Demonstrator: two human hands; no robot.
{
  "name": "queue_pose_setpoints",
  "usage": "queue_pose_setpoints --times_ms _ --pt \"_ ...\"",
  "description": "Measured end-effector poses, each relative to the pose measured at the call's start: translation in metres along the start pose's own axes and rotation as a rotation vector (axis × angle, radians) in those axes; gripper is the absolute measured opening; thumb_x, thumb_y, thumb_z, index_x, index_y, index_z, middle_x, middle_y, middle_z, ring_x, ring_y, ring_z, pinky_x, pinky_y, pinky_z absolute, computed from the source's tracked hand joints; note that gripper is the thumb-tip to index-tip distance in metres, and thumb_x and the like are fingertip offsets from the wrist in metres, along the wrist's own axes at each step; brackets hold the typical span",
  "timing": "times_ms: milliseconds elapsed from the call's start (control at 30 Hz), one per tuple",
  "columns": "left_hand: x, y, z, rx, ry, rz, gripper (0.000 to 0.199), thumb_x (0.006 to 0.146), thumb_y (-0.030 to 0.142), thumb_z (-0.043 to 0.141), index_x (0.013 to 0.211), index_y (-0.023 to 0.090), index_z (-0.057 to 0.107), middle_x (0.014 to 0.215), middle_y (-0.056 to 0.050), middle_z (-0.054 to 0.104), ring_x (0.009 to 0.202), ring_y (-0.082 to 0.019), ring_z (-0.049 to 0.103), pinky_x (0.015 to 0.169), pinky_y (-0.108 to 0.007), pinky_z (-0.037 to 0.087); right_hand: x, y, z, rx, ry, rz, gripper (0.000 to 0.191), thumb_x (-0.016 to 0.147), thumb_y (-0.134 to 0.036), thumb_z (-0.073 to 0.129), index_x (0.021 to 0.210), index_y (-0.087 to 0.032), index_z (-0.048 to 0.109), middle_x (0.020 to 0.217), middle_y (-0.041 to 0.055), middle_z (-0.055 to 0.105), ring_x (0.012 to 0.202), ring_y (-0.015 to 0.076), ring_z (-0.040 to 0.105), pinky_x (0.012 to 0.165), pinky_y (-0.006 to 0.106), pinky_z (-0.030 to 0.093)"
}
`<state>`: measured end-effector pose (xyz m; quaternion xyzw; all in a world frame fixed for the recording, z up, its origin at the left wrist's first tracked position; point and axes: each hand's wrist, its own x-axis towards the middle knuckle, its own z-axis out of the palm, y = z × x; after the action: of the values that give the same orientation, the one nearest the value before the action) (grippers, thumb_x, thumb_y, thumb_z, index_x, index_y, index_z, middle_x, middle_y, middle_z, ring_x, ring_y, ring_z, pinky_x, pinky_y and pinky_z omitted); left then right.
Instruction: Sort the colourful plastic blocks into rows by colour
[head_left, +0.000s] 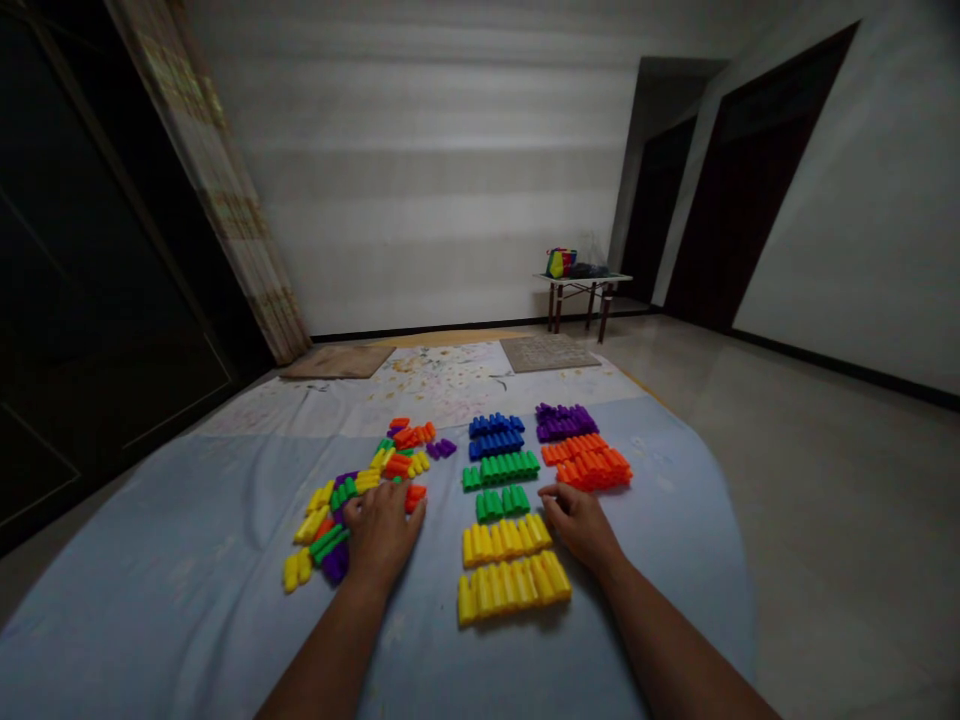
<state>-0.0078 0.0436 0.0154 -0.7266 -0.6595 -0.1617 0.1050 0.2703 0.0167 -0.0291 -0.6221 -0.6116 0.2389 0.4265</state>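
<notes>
Colored plastic tube-shaped pieces lie on the cloth in a mixed pile and in sorted rows. My left hand (381,535) reaches over the right side of the mixed pile, with thumb and fingers apart; its fingertips are partly hidden among the pieces. An orange piece (415,496) shows by its thumb. My right hand (583,525) rests beside the rows, fingers loosely bent and nothing visible in them. It is nearest the green pieces (502,503), the orange rows (592,462) and the yellow rows (514,585). Blue rows (496,436) and purple rows (566,421) lie farther back.
A pale blue, flowered cloth (225,560) covers the rounded table. Two mats, one brown (339,361) and one grey (550,352), lie at its far edge. Beyond, a small table (619,277) bears a multicolored bag (561,263). A curtain (217,180) hangs at left.
</notes>
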Motion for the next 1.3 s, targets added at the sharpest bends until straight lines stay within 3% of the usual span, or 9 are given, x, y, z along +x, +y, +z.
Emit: queue_pose_setpoints --times_ms 267,567,800,1033,1133,1300 --pt "-0.007 -0.01 0.004 -0.106 -0.058 0.087 0.03 0.077 0.03 0.043 0.101 0.023 0.06 0.109 -0.005 0.061 0.108 -0.023 0.048 0.097 -0.043 0.022 0.002 0.002 0.004 -0.041 0.022 0.011 0.026 0.078 -0.031 0.045 0.088 -0.019 0.066 0.062 0.0006 0.062 0.057 0.0143 0.056 0.054 0.023 0.038" --pt "-0.008 -0.01 0.009 -0.062 -0.115 0.059 0.036 0.079 0.033 0.04 0.109 0.023 0.058 0.112 -0.008 0.061 0.109 -0.025 0.049 0.093 -0.046 0.026 -0.001 -0.007 0.0 -0.014 0.024 -0.022 0.025 0.078 -0.027 0.046 0.087 -0.017 0.067 0.063 0.0011 0.062 0.057 0.0131 0.056 0.054 0.022 0.037" --pt "-0.007 -0.014 0.015 -0.084 -0.09 0.07 0.035 0.079 0.035 0.04 0.106 0.024 0.06 0.11 -0.007 0.063 0.107 -0.026 0.05 0.093 -0.047 0.025 -0.001 -0.007 -0.002 0.019 0.038 0.016 0.024 0.076 -0.024 0.046 0.086 -0.016 0.067 0.06 0.0006 0.061 0.056 0.0126 0.055 0.052 0.021 0.038" --pt "-0.002 -0.01 0.016 -0.152 -0.04 0.06 0.044 0.077 0.043 0.041 0.112 0.022 0.056 0.114 -0.007 0.062 0.11 -0.025 0.049 0.097 -0.045 0.022 0.003 -0.012 -0.031 0.001 -0.001 0.051 0.02 0.075 -0.021 0.047 0.077 -0.013 0.065 0.061 0.0018 0.063 0.056 0.012 0.056 0.053 0.02 0.039" --pt "-0.001 -0.007 0.017 -0.194 0.019 0.078 0.047 0.075 0.048 0.043 0.111 0.021 0.056 0.114 -0.008 0.062 0.109 -0.025 0.05 0.099 -0.044 0.023 -0.009 -0.005 -0.041 -0.098 -0.02 0.044 0.02 0.076 -0.022 0.047 0.075 -0.014 0.066 0.062 0.0018 0.064 0.056 0.012 0.056 0.052 0.02 0.037" --pt "0.001 -0.004 0.018 -0.264 0.067 0.108 0.046 0.071 0.047 0.047 0.106 0.02 0.057 0.114 -0.01 0.062 0.109 -0.028 0.051 0.099 -0.046 0.026 -0.032 0.003 -0.041 -0.176 0.063 0.027 0.022 0.08 -0.026 0.046 0.081 -0.018 0.066 0.066 0.0015 0.065 0.059 0.0122 0.057 0.057 0.021 0.038"
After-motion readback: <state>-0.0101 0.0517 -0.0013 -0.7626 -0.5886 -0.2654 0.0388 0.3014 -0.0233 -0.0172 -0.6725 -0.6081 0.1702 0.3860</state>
